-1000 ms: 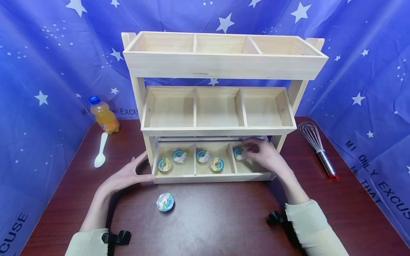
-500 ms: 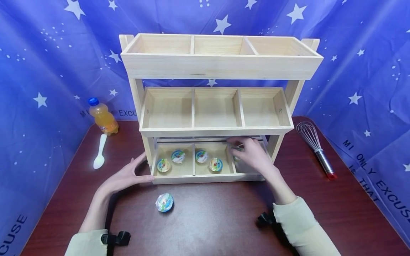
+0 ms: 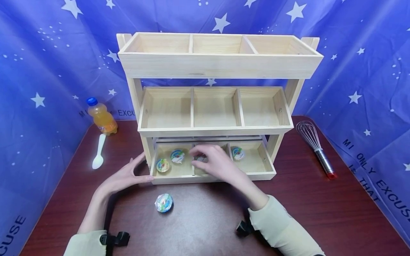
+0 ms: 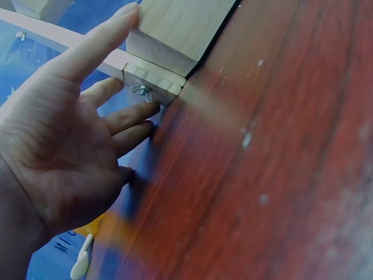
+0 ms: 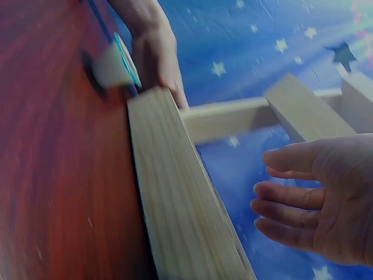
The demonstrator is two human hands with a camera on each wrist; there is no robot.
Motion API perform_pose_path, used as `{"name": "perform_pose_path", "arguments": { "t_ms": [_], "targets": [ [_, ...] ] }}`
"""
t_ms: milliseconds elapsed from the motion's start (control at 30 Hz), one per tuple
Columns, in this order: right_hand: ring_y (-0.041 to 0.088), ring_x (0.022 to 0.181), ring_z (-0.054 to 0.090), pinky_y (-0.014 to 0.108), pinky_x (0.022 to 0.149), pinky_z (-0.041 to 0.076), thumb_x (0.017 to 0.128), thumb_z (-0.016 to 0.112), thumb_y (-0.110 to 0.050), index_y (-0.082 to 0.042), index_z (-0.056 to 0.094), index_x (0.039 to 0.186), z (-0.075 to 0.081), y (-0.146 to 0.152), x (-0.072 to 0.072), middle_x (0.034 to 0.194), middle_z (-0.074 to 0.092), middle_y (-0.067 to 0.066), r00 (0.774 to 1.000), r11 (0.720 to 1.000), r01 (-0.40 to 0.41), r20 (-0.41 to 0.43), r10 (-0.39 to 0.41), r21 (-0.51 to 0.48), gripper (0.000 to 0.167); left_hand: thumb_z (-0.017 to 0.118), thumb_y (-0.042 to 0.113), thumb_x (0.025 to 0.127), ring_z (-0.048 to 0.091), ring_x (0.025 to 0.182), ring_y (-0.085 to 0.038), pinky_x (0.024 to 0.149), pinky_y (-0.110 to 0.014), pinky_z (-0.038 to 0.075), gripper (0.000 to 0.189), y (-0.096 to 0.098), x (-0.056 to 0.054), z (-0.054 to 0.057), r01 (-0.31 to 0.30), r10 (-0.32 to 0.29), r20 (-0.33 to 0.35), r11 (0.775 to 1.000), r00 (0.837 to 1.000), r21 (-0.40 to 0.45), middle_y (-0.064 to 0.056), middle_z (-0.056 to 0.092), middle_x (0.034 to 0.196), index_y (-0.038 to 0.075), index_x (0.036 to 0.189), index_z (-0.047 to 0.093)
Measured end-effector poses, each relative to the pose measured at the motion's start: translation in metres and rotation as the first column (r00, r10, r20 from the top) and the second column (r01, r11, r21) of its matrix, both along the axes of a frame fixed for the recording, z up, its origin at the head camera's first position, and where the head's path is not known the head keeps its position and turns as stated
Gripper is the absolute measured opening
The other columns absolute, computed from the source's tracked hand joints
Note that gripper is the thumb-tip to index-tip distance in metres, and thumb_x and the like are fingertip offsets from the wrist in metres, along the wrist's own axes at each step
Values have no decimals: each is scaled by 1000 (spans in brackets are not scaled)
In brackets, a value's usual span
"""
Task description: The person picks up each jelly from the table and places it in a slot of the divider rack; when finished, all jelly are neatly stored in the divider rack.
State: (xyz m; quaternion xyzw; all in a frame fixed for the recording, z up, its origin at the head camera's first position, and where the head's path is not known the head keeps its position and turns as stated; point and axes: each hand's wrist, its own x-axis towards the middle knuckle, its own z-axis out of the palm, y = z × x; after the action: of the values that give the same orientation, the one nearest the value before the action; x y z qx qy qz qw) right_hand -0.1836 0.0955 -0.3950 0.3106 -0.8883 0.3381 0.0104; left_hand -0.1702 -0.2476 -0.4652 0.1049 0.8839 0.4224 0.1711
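Observation:
In the head view, a wooden three-tier shelf (image 3: 208, 67) faces me. My left hand (image 3: 125, 176) rests against the left end of its bottom tier, thumb at the front corner, other fingers by the upright. My right hand (image 3: 217, 161) hovers over the middle bottom compartment, fingers loosely bent; the right wrist view shows nothing in its grasp. It partly hides a jelly cup (image 3: 200, 158) there. The left compartment has two jelly cups, one yellowish (image 3: 163, 165) and one blue-lidded (image 3: 177, 156). Another jelly cup (image 3: 238, 153) sits in the right compartment. One more jelly cup (image 3: 164, 203) stands on the table.
On the left stand an orange drink bottle (image 3: 102, 116) and a white spoon (image 3: 99, 152). A whisk (image 3: 316, 149) lies at the right. The upper two tiers rise above the bottom one, and a blue star curtain (image 3: 349, 78) surrounds the table (image 3: 205, 220).
My right hand has moved left from the right bottom compartment to the middle one, uncovering the jelly cup at the right. My left hand has stayed at the shelf's left end.

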Motion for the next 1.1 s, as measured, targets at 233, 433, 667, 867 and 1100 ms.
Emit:
{"name": "perform_pose_path", "arguments": {
  "t_ms": [233,433,667,867,1100],
  "targets": [
    [10,104,71,32,92,60,92,77,-17,-13,74,118,0,-33,17,113,77,0,993,993,-115,-8,115,-41,27,78,44,87,-8,156,-57,117,-83,4,102,0,1,1,-6,6,20,1000,1000,1,-17,15,173,34,166,13],
    [7,114,68,23,102,54,95,74,-22,-15,72,126,-6,-47,32,121,75,-2,972,972,-233,15,233,-10,31,79,43,87,-8,155,-59,115,-84,5,102,0,0,1,-6,6,18,1000,1000,9,-17,15,174,37,166,14],
    [5,129,61,18,112,47,96,74,-26,-18,68,134,-19,-54,42,133,70,-5,943,943,-331,24,331,25,39,78,43,88,-7,157,-55,118,-82,1,100,1,-1,-3,7,-7,-2,1000,1000,24,-13,15,174,38,165,15],
    [5,135,57,18,115,43,97,72,-34,-19,61,144,-26,-58,46,143,65,-4,907,898,-421,60,416,127,50,80,40,87,-7,157,-55,119,-81,0,100,0,-1,-3,19,-18,-26,999,999,38,-15,17,173,38,165,17],
    [2,136,55,17,116,42,96,73,-39,-18,57,147,-35,-62,49,145,62,-6,887,865,-462,88,453,195,58,81,39,86,-5,157,-54,119,-80,0,101,0,0,-3,16,-15,-29,999,999,42,-15,19,173,37,165,17]
  ]
}}
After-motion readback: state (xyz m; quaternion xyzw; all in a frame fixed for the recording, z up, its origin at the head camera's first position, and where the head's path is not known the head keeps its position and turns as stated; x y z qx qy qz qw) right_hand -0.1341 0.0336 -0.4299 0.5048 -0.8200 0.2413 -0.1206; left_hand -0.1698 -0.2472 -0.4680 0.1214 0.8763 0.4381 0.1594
